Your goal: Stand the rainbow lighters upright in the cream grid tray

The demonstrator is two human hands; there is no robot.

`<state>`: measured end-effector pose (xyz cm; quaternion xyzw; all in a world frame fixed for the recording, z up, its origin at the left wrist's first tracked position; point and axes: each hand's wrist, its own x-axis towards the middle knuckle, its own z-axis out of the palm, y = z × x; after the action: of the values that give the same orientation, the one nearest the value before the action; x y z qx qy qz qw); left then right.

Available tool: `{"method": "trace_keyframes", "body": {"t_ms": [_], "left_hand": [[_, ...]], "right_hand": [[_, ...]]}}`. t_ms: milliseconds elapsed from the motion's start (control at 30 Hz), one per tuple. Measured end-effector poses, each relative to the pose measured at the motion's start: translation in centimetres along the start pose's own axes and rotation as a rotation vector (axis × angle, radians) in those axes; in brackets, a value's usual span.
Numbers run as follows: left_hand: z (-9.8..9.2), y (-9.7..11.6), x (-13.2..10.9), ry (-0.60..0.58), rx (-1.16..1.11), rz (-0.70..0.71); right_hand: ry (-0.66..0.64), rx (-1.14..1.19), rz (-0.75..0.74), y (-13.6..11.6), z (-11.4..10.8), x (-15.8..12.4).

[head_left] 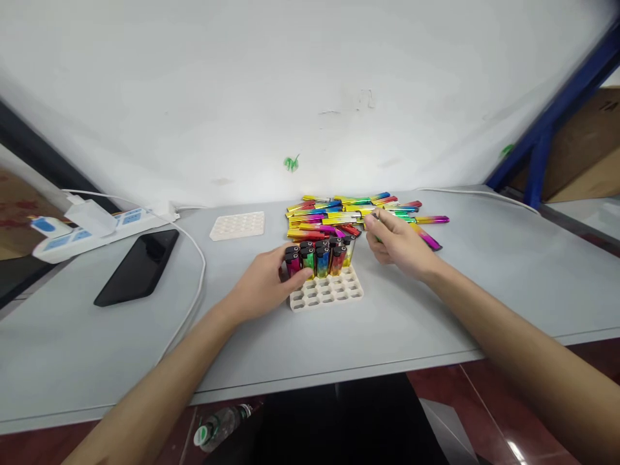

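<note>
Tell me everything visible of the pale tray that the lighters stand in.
The tray is off-white, roughly rectangular, with rounded corners and a grid of oblong slots; it looks like moulded plastic. It lies flat on the grey table. Shiny coloured lighters with black tops stand upright in its back rows, hiding that part; open slots show in front. The left hand is at its left side, whether touching it is unclear.

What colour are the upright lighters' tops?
Black; the tops show best in the head view.
</note>
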<state>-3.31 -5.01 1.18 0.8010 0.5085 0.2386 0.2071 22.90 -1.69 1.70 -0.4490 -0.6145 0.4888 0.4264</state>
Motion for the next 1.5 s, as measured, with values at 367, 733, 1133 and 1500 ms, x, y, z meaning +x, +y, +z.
{"method": "trace_keyframes", "body": {"t_ms": [367, 733, 1133, 1500], "left_hand": [[-0.01, -0.08, 0.04, -0.009, -0.011, -0.013], [0.01, -0.09, -0.04, 0.0, -0.008, -0.017], [0.05, -0.18, -0.03, -0.007, -0.023, -0.022], [0.13, -0.24, 0.06, -0.003, -0.023, -0.012]], "right_hand": [[-0.081, 0.269, 0.186, 0.11, -0.51, 0.49], [-0.002, 0.302, 0.249, 0.35, -0.48, 0.73], [-0.023, 0.265, 0.253, 0.64, -0.53, 0.83], [0.014, 0.23, 0.282, 0.16, -0.06, 0.66]]}}
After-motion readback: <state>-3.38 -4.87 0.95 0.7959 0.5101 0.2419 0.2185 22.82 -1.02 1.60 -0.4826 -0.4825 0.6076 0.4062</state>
